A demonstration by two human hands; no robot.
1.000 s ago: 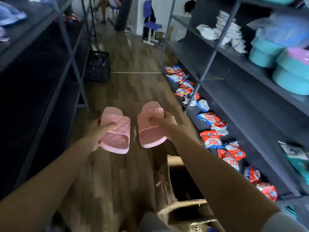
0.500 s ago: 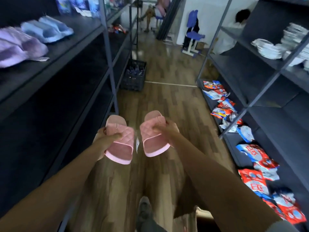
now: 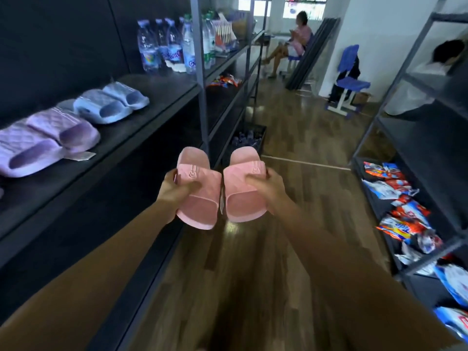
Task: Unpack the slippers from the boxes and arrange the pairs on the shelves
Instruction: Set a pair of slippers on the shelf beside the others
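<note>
Dark metal shelving lines both sides of an aisle with a wooden floor. On the left shelf a purple pair of slippers sits nearest, side by side. A pale blue pair sits just beyond it, and water bottles stand farther back on the same level.

Both arms reach forward over the aisle. The left hand grips the left pink slipper by its outer edge, thumb curled over the quilted strap. The right hand grips the right pink slipper the same way from the other side. The two slippers are held level, soles down and nearly touching, in the air just beside the front edge of the left shelf and below its top board. A small tag hangs in the gap between them.

Under the left shelving, a dark crate stands on the floor. Bright packets lie along the bottom of the right shelving. At the far end are a blue chair and a seated person.
</note>
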